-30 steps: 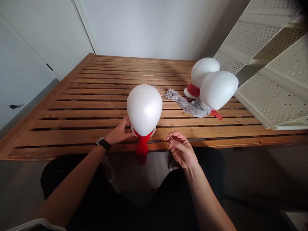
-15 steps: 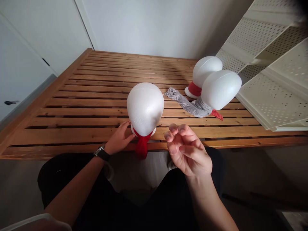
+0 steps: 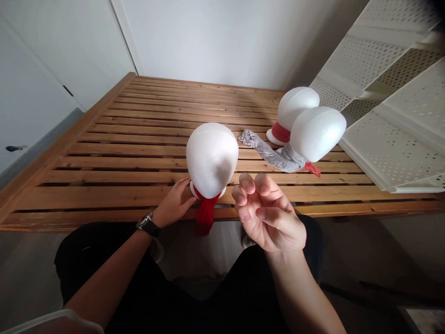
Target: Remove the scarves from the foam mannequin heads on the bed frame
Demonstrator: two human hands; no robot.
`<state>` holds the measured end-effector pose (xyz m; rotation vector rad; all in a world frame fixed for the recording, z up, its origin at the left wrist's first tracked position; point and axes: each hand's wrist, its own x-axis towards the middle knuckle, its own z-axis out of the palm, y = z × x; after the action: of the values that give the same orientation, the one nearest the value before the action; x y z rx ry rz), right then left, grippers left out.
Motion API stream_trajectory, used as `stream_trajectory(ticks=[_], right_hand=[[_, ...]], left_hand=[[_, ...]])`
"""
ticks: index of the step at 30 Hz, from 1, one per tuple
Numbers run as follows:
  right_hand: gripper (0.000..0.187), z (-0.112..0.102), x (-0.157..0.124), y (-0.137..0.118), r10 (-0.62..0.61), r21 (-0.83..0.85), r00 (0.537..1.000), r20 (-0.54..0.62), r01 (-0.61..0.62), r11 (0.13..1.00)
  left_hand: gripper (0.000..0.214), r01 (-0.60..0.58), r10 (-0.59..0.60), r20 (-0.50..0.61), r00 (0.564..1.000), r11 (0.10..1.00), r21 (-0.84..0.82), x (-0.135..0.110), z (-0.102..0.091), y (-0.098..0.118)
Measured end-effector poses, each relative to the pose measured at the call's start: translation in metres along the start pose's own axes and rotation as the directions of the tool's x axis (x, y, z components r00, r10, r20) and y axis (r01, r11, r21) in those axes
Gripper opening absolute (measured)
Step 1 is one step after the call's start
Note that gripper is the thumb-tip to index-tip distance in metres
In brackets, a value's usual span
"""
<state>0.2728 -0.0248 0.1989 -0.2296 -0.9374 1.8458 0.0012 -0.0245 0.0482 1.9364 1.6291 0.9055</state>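
Three white foam heads stand on the slatted table: one (image 3: 212,160) touching the left hand (image 3: 174,205), two (image 3: 298,103) (image 3: 318,133) well beyond the right hand (image 3: 269,218). Two red cloths (image 3: 205,212) (image 3: 280,131), one grey cloth (image 3: 269,153).

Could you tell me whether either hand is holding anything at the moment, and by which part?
The left hand steadies the nearest foam head at its base; the right hand holds nothing visible.

Home room: slatted bed frame (image 3: 139,153)

White walls (image 3: 215,37), slatted wooden table (image 3: 139,116)
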Motion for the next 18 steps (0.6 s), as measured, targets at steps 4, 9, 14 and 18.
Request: stream_trajectory(ticks=[4,9,14,18], right_hand=[[0.026,0.001,-0.001,0.001,0.002,0.038,1.000,0.026,-0.003,0.999],[0.025,0.000,-0.001,0.002,0.023,0.085,0.999,0.035,-0.026,0.996],[0.022,0.000,0.002,0.007,0.030,0.084,0.999,0.027,-0.032,0.996],[0.014,0.024,-0.029,0.012,0.118,0.021,0.968,0.224,-0.125,0.992]], left_hand=[[0.064,0.000,0.000,0.009,1.000,1.000,0.005,-0.001,0.000,-0.001],[0.064,-0.007,0.007,0.018,1.000,1.000,-0.008,0.000,0.001,0.000],[0.059,0.000,0.000,0.023,1.000,1.000,-0.011,-0.001,0.002,-0.001],[0.049,0.042,-0.042,0.028,0.999,0.999,0.008,-0.001,0.004,-0.001]])
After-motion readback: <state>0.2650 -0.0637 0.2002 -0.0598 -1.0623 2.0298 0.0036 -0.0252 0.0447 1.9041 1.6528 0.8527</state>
